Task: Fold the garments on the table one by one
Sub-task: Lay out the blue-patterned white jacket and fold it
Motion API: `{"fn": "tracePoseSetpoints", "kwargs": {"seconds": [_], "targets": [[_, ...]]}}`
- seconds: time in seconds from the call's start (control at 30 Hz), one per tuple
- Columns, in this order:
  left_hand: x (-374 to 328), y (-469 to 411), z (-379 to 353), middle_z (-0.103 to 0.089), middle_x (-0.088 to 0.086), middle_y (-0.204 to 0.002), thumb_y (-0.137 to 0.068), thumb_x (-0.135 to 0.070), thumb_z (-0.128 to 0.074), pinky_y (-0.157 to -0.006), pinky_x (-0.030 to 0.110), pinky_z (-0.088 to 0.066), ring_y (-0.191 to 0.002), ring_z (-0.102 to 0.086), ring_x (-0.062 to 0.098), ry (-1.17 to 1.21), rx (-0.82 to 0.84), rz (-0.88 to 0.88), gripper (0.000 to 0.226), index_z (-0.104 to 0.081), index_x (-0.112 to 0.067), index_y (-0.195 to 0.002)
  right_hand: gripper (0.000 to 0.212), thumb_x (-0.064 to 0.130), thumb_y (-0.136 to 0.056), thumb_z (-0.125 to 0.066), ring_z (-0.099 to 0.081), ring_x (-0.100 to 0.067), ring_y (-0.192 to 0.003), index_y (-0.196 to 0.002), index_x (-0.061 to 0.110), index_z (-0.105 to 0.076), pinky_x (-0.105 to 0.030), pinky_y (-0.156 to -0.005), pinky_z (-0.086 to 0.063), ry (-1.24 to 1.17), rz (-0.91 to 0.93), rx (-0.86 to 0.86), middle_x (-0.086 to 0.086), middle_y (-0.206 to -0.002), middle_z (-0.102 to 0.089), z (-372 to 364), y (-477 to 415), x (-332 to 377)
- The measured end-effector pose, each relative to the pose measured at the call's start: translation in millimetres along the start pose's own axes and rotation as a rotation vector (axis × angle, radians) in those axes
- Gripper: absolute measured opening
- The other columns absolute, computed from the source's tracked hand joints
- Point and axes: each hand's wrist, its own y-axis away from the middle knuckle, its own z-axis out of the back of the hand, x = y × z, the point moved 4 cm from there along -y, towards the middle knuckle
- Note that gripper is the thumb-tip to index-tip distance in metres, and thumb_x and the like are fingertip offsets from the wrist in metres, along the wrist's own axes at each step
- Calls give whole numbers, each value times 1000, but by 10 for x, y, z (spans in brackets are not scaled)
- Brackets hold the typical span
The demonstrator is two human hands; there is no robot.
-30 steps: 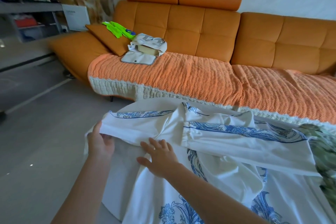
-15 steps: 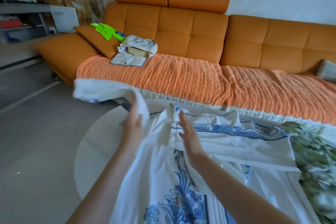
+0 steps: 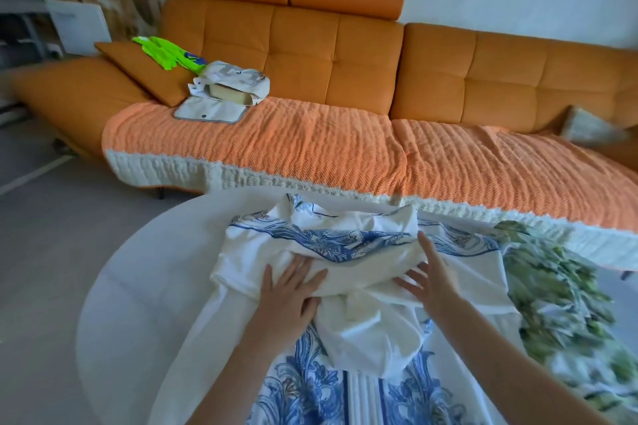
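A white garment with a blue floral print (image 3: 331,373) lies spread on the round white table (image 3: 138,286). One sleeve is folded across its upper part. My left hand (image 3: 286,297) lies flat on that folded sleeve with fingers spread. My right hand (image 3: 428,279) presses flat on the sleeve's right end, fingers straight. A second garment with a green leaf print (image 3: 559,293) lies on the table to the right, partly under the white one.
An orange sofa (image 3: 345,55) with an orange knitted cover (image 3: 310,145) stands right behind the table. On it lie a white bag with a box (image 3: 231,86), a flat white pouch (image 3: 210,112) and green items (image 3: 165,52). Grey floor (image 3: 45,235) lies to the left.
My left hand lifted the left sleeve and carried it right across the garment, then let go. Both hands now lie flat on the folded sleeve. The view has shifted right.
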Motion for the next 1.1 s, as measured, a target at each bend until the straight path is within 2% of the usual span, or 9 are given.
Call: {"fn": "tracePoseSetpoints", "kwargs": {"seconds": [0.17, 0.3, 0.4, 0.5, 0.6, 0.7, 0.8, 0.9, 1.1], "targets": [[18, -3, 64, -21, -16, -150, -87, -55, -20, -115, 39, 8, -142, -13, 4, 137, -82, 30, 57, -43, -39, -137, 30, 14, -78, -74, -59, -32, -90, -98, 3, -55, -38, -61, -56, 178, 27, -86, -19, -101, -61, 45, -93, 127], [13, 27, 151, -39, -8, -146, -90, -53, -17, -113, 34, -11, -137, -33, 9, 218, -204, 96, 60, -47, -29, -137, 26, 4, -84, -60, -59, -34, -89, -109, 5, -53, -41, -61, -54, 423, 380, -173, -22, -110, -59, 188, -117, 307], [27, 40, 124, -49, -5, -140, -93, -48, -23, -111, 39, -23, -132, -40, 9, 192, -218, 100, 53, -55, -27, -130, 66, 8, -80, -61, -43, -36, -119, -138, 8, -29, -48, -98, -43, 1036, 378, -207, -20, -136, -39, 291, -154, 177], [32, 39, 125, -50, -5, -139, -96, -50, -19, -110, 44, -30, -130, -43, 10, 194, -214, 112, 55, -59, -27, -126, 83, 14, -85, -56, -8, -25, -142, -150, 16, -5, -40, -116, -13, 1342, 740, -105, -2, -156, -6, 119, 6, 93], [14, 40, 150, -46, -4, -142, -96, -55, -7, -111, 48, -27, -132, -41, 12, 203, -184, 113, 66, -56, -25, -129, 62, 48, -98, -25, 8, -20, -145, -150, 25, -2, -40, -117, -1, 1634, 748, 269, 11, -147, 20, -104, 87, -96], [16, 61, 181, -39, -7, -147, -96, -48, -15, -114, 48, -21, -136, -33, 9, 237, -227, 109, 56, -51, -27, -134, 109, 80, -54, 31, 21, -28, -141, -148, 32, 4, -46, -117, 2, 1950, 603, 393, 1, -151, 26, -66, 36, -307], [196, 6, 358, -45, -9, -142, -95, -30, -32, -112, 40, -26, -132, -38, 7, 342, -373, 151, 41, -55, -26, -128, 122, 79, -36, 41, 18, -27, -142, -146, 30, 20, -41, -116, 4, 1897, 632, 250, -5, -156, 20, -41, -32, -367], [672, -226, 568, -54, 5, -135, -89, -16, -43, -101, 39, -40, -122, -52, 25, 294, -455, 299, 38, -61, -14, -122, 104, 80, -54, 36, 17, -27, -143, -144, 29, 22, -38, -116, 5, 1751, 711, 132, -7, -156, 17, -24, -77, -425], [578, -414, 338, -33, -1, -151, -89, -52, -20, -112, 44, -16, -141, -26, 15, 175, -17, 206, 61, -42, -25, -139, 81, 80, -76, 8, -27, -33, -137, -140, 39, -16, -47, -111, -24, 1536, 779, 94, -12, -149, -29, -10, -6, -390]]}}
